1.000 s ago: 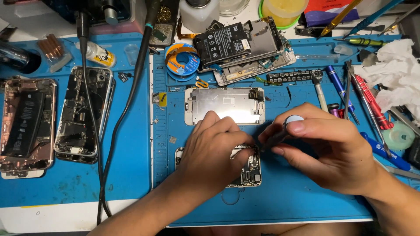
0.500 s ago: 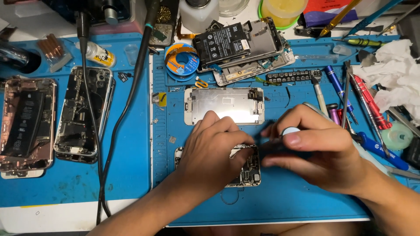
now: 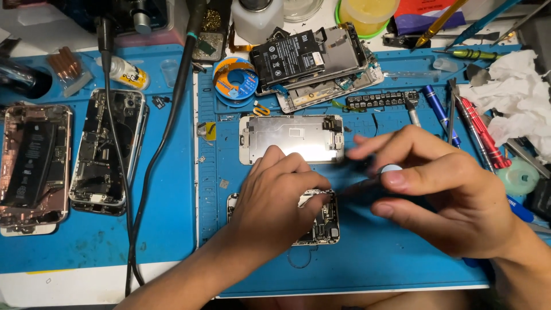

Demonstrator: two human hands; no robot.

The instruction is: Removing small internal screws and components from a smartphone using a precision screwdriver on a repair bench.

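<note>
- Far left on the blue mat (image 3: 172,241): two opened phones, the pink-edged one (image 3: 31,166) and a darker one (image 3: 106,152) beside it, with black cables (image 3: 155,155) running down across them. Neither hand is near these.
- Left hand (image 3: 281,198) lies palm down on the opened phone body (image 3: 321,224) at mat centre. Fingers are curled and pressing on its upper edge, pinning it. Most of the phone is hidden under the hand.
- Phone body looks light, thin and rigid, with exposed boards and small parts inside, so fragile. Best held by the metal frame edges, not the internals. It would likely slide on the mat if not pinned.
- Just above it, apart from it: detached screen panel (image 3: 293,138), metal back up. Flat, light, probably breakable glass, so grip it by the long edges.
- Right hand (image 3: 453,195) pinches a dark screwdriver (image 3: 367,186) between thumb and fingertips. Tip points at the phone's upper right corner, but contact is blurred and I cannot tell.
- Screwdriver is slim, stiff, light, needing only a fingertip grip.
- Right edge: more drivers (image 3: 482,135) and crumpled tissue (image 3: 516,86).
</note>
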